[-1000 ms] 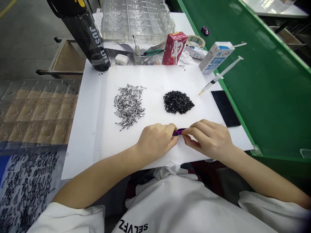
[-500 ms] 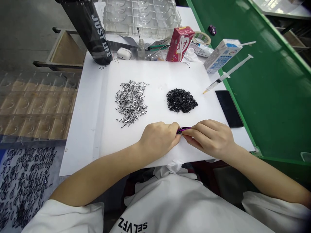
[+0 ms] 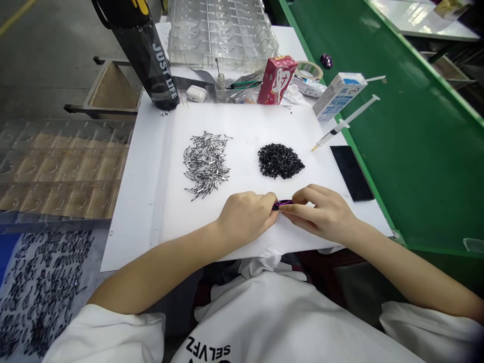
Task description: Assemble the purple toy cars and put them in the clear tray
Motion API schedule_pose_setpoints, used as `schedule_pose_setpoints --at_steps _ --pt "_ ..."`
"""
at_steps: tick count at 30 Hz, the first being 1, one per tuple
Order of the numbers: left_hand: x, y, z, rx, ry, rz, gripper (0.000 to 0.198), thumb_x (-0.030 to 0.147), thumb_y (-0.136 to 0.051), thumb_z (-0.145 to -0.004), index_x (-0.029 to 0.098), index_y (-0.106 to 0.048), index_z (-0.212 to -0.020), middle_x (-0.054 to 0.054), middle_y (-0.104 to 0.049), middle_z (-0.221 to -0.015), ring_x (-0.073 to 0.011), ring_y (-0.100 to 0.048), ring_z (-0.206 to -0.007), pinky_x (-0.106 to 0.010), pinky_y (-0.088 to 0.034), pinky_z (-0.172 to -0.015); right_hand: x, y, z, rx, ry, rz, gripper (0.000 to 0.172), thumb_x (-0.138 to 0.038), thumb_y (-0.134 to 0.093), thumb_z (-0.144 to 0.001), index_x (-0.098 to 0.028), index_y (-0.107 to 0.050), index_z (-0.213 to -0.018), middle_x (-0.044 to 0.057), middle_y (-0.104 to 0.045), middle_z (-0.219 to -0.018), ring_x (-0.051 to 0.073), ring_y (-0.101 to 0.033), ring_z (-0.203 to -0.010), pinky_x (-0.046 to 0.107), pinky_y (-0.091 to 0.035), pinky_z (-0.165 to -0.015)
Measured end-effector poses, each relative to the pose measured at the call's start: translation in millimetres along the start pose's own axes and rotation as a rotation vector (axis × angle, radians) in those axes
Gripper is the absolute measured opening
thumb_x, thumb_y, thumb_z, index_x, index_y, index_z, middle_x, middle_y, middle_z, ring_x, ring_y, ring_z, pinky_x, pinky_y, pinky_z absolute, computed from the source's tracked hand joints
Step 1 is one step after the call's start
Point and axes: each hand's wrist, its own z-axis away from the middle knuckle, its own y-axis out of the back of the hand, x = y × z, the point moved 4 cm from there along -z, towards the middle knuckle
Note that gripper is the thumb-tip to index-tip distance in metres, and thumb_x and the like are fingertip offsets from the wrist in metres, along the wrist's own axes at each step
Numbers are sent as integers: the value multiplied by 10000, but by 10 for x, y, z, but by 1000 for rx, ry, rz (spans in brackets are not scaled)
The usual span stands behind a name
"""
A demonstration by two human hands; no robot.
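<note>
Single view, from a camera worn on the head, facing forward and steeply down over the person's own chest. Near field: left hand (image 3: 245, 218) and right hand (image 3: 325, 214) on the white sheet (image 3: 245, 121). Far field: clear trays (image 3: 223, 30), top centre, and green table (image 3: 416, 126), right; the corners look stretched, probably by a wide lens.

— What's in view?
— I see the left hand (image 3: 245, 217) and right hand (image 3: 325, 214) meeting low on the white worktop (image 3: 245, 126), both pinching a small purple piece (image 3: 283, 203).
— And beyond them?
— A silver pile (image 3: 206, 162) on the left and a black heap (image 3: 280, 160) on the right, well apart.
</note>
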Motion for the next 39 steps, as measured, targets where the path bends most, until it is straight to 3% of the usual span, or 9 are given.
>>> schedule_pose_setpoints --at_steps 6,11,14,18,23,27,30,33,39 --pt "109 78 4 -107 -77 -56 183 275 -507 -832 162 -545 -971 -12 -646 -838 -204 -616 -734 -296 -450 -554 197 273 -117 173 -345 -212 87 -173 -529 -826 -199 -610 -845 18 -588 -679 104 -520 -564 234 -433 -533" --pt "325 250 270 -116 -141 -192 354 208 -529 -803 93 -475 -1134 -139 -568 -1131 -217 -607 -743 -316 -466 -554 128 -91 -524 -193 -208 -302 143 -190 -489 -838 -167 -629 -856 34 -633 -759 130 -573 -695 241 -440 -625" --pt "382 292 632 -68 -42 99 201 247 -464 -854 134 -552 -996 -69 -643 -953 -181 -611 -765 -288 -475 -655 62 -395 -782 -326 -177 -271 192 -144 -458 -837 -157 -624 -932 58 -653 -865 151 -583 -785 256 -426 -687" --pt "373 -122 1151 -277 100 535 93 212 -523 -831 206 -603 -784 53 -674 -776 -104 -627 -733 -188 -456 -681 -11 -650 -1018 -373 -152 -255 194 -161 -458 -830 -148 -621 -936 84 -648 -919 179 -577 -819 274 -403 -690" --pt "126 -695 1412 -29 697 501 167 247 -525 -820 159 -578 -952 -54 -669 -923 -187 -621 -831 -306 -489 -738 -24 -745 -1121 -384 -193 -251 217 -190 -442 -825 -163 -598 -973 71 -638 -912 177 -566 -806 272 -380 -646" --pt "175 -760 1268 -24 591 611 190 275 -585 -760 179 -600 -923 -83 -648 -966 -260 -568 -937 -427 -434 -843 -37 -775 -1162 -406 -219 -271 192 -185 -444 -800 -177 -615 -887 59 -637 -903 173 -556 -798 266 -362 -612" --pt "192 -650 1250 -54 492 725 66 238 -536 -770 195 -583 -753 -30 -640 -825 -201 -567 -840 -358 -428 -827 -27 -794 -1206 -409 -269 -296 155 -158 -455 -766 -148 -608 -788 92 -635 -878 189 -550 -783 277 -351 -592" --pt "184 -646 1332 -71 457 1156 194 339 -574 -695 181 -476 -637 -16 -583 -770 -163 -543 -772 -288 -433 -761 20 -745 -1230 -406 -352 -375 108 -159 -476 -735 -143 -576 -697 82 -629 -771 174 -541 -710 278 -357 -581" --pt "233 -1073 1295 -163 663 1675 435 565 -320 -723 165 -463 -630 -59 -548 -632 -194 -557 -635 -312 -444 -609 -78 -161 -736 -274 -486 -828 136 -191 -474 -778 -157 -534 -895 4 -581 -714 88 -510 -606 204 -410 -544"
